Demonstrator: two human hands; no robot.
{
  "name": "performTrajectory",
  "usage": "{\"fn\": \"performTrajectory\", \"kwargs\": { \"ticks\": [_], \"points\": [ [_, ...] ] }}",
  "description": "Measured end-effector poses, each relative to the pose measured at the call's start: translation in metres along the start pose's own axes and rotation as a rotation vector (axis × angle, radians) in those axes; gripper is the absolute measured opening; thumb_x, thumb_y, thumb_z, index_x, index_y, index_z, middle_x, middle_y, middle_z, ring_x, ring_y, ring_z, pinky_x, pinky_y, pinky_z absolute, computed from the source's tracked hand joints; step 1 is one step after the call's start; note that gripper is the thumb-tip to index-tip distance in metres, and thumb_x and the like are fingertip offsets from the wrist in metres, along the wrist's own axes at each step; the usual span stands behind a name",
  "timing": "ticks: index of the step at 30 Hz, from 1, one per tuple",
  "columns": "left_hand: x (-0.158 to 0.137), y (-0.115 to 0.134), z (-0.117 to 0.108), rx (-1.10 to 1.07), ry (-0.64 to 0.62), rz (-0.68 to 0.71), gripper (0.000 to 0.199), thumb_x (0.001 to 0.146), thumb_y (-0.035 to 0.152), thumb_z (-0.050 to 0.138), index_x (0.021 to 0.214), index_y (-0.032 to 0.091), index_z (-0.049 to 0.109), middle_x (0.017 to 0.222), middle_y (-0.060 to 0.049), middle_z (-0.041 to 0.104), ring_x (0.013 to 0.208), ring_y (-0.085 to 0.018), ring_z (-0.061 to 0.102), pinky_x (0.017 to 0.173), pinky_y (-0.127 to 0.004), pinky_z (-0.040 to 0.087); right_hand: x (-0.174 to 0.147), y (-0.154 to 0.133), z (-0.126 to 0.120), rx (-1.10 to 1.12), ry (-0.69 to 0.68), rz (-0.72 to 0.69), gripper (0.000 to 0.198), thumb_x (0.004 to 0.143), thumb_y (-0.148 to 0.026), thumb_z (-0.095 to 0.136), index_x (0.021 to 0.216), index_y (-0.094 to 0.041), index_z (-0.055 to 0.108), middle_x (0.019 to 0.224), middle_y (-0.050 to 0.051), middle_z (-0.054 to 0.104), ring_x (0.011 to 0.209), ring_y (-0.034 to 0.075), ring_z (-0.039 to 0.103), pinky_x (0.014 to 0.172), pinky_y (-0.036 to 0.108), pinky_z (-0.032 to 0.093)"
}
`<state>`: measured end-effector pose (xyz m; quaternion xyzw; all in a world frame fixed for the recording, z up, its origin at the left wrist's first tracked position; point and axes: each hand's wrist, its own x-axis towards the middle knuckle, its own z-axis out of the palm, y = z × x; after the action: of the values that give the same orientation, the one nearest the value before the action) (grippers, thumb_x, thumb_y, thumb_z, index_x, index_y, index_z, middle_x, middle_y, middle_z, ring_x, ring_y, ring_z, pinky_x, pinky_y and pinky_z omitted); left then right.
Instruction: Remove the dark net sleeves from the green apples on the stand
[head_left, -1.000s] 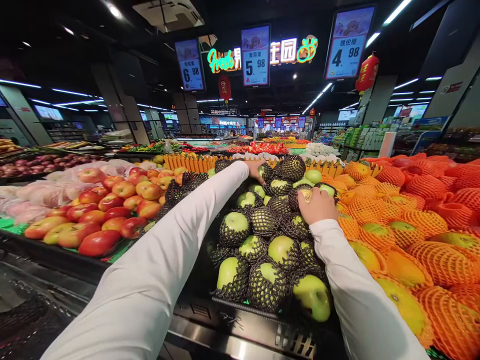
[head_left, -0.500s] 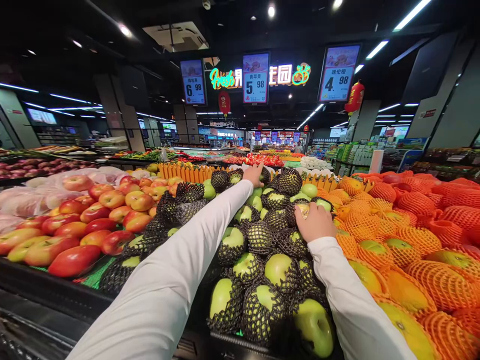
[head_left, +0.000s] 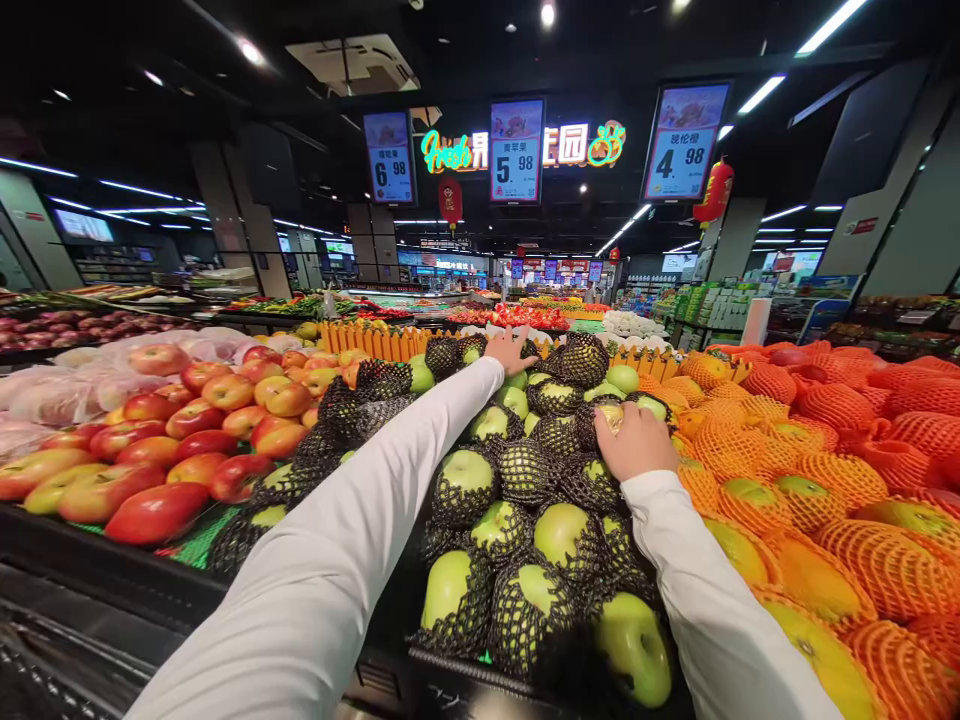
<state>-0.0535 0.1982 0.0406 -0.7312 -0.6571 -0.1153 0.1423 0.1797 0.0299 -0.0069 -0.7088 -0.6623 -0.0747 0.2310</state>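
Note:
Green apples (head_left: pixel 561 533), many in black foam nets, are heaped in front of me. My left hand (head_left: pixel 508 350) reaches to the back of the heap. Its fingers are spread over the apples there, beside a dark netted apple (head_left: pixel 527 348); the undersides of the fingers are hidden. Nearer and to the right, my right hand (head_left: pixel 637 442) is closed around a green apple (head_left: pixel 651 406) at the heap's right side. Its thumb faces left, by a pale yellowish patch, and most of its fingers are out of sight.
Red-yellow apples (head_left: pixel 161 512) lie to the left, with bagged fruit (head_left: pixel 82 395) behind. Oranges in orange nets (head_left: pixel 761 510) fill the right side, and red-netted fruit (head_left: pixel 847 405) lies beyond. A low orange picket fence (head_left: pixel 375 342) edges the back. Price screens (head_left: pixel 517 150) hang overhead.
The view has shifted slightly, so the display sits a little further right in the picture. Both hands stay at about the same places on the apples.

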Motion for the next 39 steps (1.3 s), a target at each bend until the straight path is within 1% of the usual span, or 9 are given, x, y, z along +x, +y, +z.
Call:
{"fn": "performTrajectory", "kwargs": {
  "ticks": [3, 6, 11, 16, 21, 27, 31, 34, 39],
  "points": [
    [-0.004, 0.004, -0.03, -0.027, -0.04, 0.08, 0.071, 0.093, 0.047, 0.042, 0.155, 0.014, 0.032, 0.158, -0.016, 0.036, 0.143, -0.034, 0.038, 0.115, -0.043, 0.036, 0.0, -0.001, 0.0, 0.009, 0.002, 0.0, 0.054, 0.099, -0.052, 0.033, 0.122, -0.009, 0.057, 0.126, 0.022, 0.06, 0.118, 0.037, 0.057, 0.09, 0.044, 0.05],
    [-0.01, 0.008, -0.05, -0.038, -0.225, 0.182, 0.047, 0.084, 0.042, 0.056, 0.124, 0.019, 0.068, 0.127, -0.007, 0.068, 0.115, -0.025, 0.063, 0.1, -0.032, 0.05, -0.001, -0.001, -0.001, 0.024, -0.001, 0.007, 0.055, 0.099, -0.052, 0.033, 0.122, -0.009, 0.057, 0.127, 0.022, 0.059, 0.119, 0.038, 0.056, 0.089, 0.045, 0.051],
    [-0.036, 0.017, -0.03, 0.056, -0.429, 0.139, 0.05, 0.052, 0.049, 0.085, 0.093, 0.022, 0.078, 0.093, -0.01, 0.077, 0.093, -0.034, 0.069, 0.085, -0.043, 0.057, -0.002, 0.0, -0.001, 0.041, 0.001, -0.005, 0.055, 0.098, -0.051, 0.033, 0.122, -0.008, 0.057, 0.126, 0.023, 0.059, 0.117, 0.038, 0.057, 0.089, 0.046, 0.051],
    [-0.055, 0.027, -0.005, 0.117, -0.32, 0.085, 0.09, 0.043, 0.054, 0.09, 0.125, 0.024, 0.067, 0.119, -0.015, 0.071, 0.112, -0.042, 0.064, 0.095, -0.05, 0.052, -0.002, 0.001, 0.0, 0.047, 0.0, -0.004, 0.056, 0.098, -0.052, 0.033, 0.123, -0.008, 0.057, 0.126, 0.024, 0.059, 0.117, 0.038, 0.057, 0.09, 0.046, 0.05],
    [-0.061, 0.019, -0.022, 0.108, -0.232, 0.094, 0.093, 0.057, 0.06, 0.082, 0.136, 0.019, 0.054, 0.126, -0.02, 0.065, 0.112, -0.041, 0.063, 0.094, -0.047, 0.052, -0.001, 0.0, 0.001, 0.051, -0.001, -0.008, 0.056, 0.098, -0.051, 0.033, 0.124, -0.008, 0.056, 0.125, 0.024, 0.059, 0.117, 0.038, 0.056, 0.089, 0.047, 0.05],
    [-0.108, 0.015, -0.059, -0.102, 0.251, 0.105, 0.079, 0.068, 0.059, 0.073, 0.131, 0.017, 0.05, 0.117, -0.016, 0.067, 0.105, -0.035, 0.065, 0.089, -0.042, 0.051, -0.005, -0.002, -0.003, 0.104, 0.095, -0.017, 0.056, 0.095, -0.047, 0.038, 0.129, -0.005, 0.052, 0.127, 0.025, 0.058, 0.119, 0.041, 0.052, 0.095, 0.053, 0.045],
    [-0.156, 0.03, -0.068, -0.445, 0.233, 0.157, 0.067, 0.07, 0.058, 0.074, 0.124, 0.022, 0.055, 0.109, -0.007, 0.071, 0.095, -0.026, 0.067, 0.088, -0.038, 0.051, -0.01, -0.006, -0.007, 0.267, 0.273, -0.398, 0.067, 0.085, -0.032, 0.048, 0.147, -0.011, 0.036, 0.149, 0.017, 0.045, 0.137, 0.032, 0.04, 0.113, 0.047, 0.034],
    [-0.18, 0.042, -0.069, -0.584, 0.117, 0.324, 0.067, 0.066, 0.055, 0.079, 0.122, 0.024, 0.058, 0.112, -0.005, 0.071, 0.098, -0.024, 0.067, 0.09, -0.035, 0.052, -0.013, -0.01, 0.0, 0.402, 0.229, -0.783, 0.081, 0.078, -0.028, 0.057, 0.152, -0.015, 0.029, 0.157, 0.011, 0.037, 0.143, 0.024, 0.036, 0.117, 0.039, 0.033],
    [-0.194, 0.036, -0.062, -0.634, 0.04, 0.523, 0.071, 0.072, 0.053, 0.079, 0.133, 0.025, 0.056, 0.132, -0.006, 0.064, 0.117, -0.025, 0.062, 0.103, -0.035, 0.047, -0.015, -0.013, 0.012, 0.491, 0.131, -0.854, 0.076, 0.078, -0.033, 0.066, 0.148, -0.019, 0.04, 0.152, 0.01, 0.046, 0.14, 0.023, 0.044, 0.115, 0.039, 0.038]
  ]
}}
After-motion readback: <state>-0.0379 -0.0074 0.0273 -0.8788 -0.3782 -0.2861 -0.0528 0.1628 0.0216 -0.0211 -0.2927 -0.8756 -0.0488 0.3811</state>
